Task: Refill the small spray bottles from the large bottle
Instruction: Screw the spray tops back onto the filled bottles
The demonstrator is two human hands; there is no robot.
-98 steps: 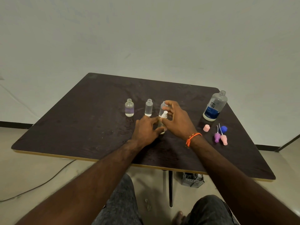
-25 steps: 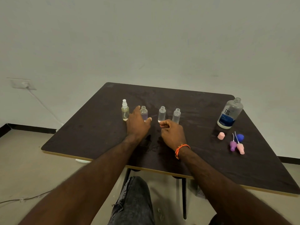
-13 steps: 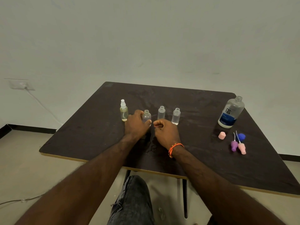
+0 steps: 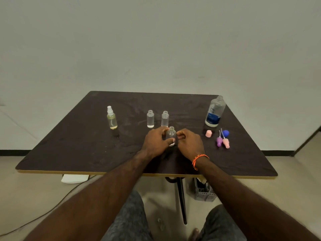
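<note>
Left hand (image 4: 157, 142) curls round an uncapped small bottle (image 4: 171, 136), thumb across its lower front, base on the table (image 4: 83, 145). Right hand (image 4: 189, 144) sits just right of that bottle, fingers loosely curled; whether its fingertips touch the glass or pinch anything, cannot tell.

Just beyond the left hand's knuckles: two more open small bottles (image 4: 150, 118) (image 4: 165, 118), upright, side by side. Well off to the left hand's outer side: a capped spray bottle (image 4: 111, 118) with yellowish liquid, sprayer on.

Beyond and outward of the right hand: the large bottle (image 4: 215, 112), cap off, upright. Nearer that hand's outer side: a pink cap (image 4: 208, 133), a blue cap (image 4: 225, 132), a purple sprayer head (image 4: 219, 141) and a pink sprayer head (image 4: 226, 143), lying loose.

Step in hand looks like steadying this bottle for its fill. Best way, I judge: left hand stays low on the body and leaves the narrow neck free; right hand takes the large bottle by its waist, brings mouth close over neck, tips slowly. Narrow opening, so spillage is likely.
</note>
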